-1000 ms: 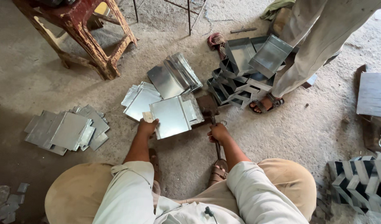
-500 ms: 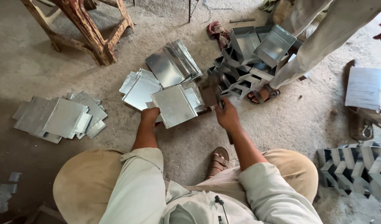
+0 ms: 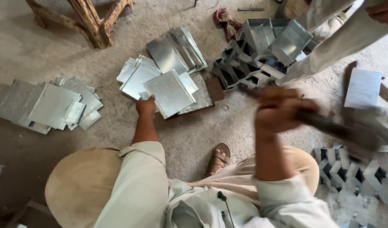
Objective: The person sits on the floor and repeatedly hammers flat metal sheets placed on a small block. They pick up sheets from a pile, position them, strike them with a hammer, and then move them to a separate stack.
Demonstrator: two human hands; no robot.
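Many shiny metal sheets (image 3: 48,105) lie in piles on the dusty grey floor (image 3: 194,139). The left hand (image 3: 145,105) pinches the edge of the top metal sheet (image 3: 168,93) in the middle pile. The right hand (image 3: 278,112), raised and blurry, squeezes a dark tool (image 3: 329,124). Folded metal boxes (image 3: 265,46) sit near wooden legs (image 3: 90,21).

My right hand (image 3: 280,112) is motion-blurred, and the dark long tool (image 3: 337,128) in it is smeared, kind unclear. My left hand (image 3: 145,105) hides the near edge of the flat grey metal sheet (image 3: 168,92). The other person's pale sleeve (image 3: 329,46) runs off the top-right edge. The folded grey metal channels (image 3: 358,173) are cut off at the right edge.
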